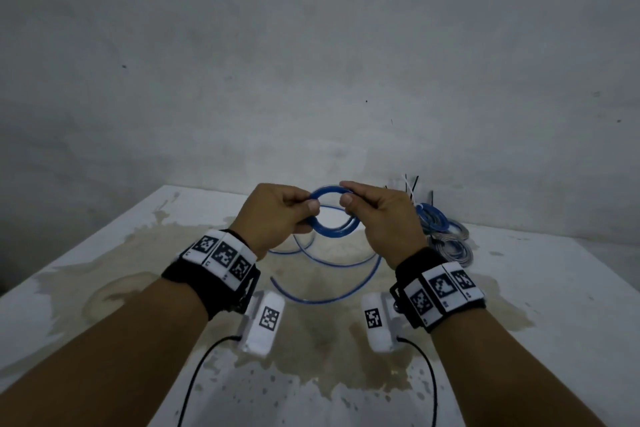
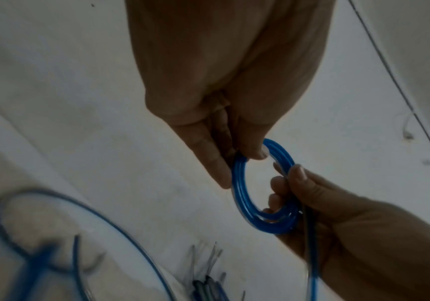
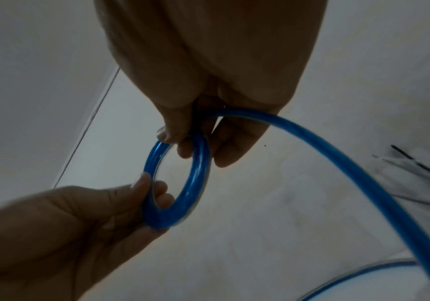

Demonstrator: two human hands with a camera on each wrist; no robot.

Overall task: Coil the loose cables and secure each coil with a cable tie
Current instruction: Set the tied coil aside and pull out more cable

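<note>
White table (image 1: 104, 263) bearing broad brownish stain (image 1: 322, 291), set against mottled grey wall (image 1: 311, 45). Black leads (image 1: 194, 388) trail off table's near edge.

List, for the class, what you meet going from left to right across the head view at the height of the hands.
left hand → blue coil → right hand → tied blue coil on the table

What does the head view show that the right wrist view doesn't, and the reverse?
Head only: finished coils at the table's right rear, both wristbands, loose blue cable on the stained top. Right wrist only: the cable's free run leaving the right hand from under its fingers. Both: the left hand and right hand pinching one blue coil, cable ties beyond.
</note>
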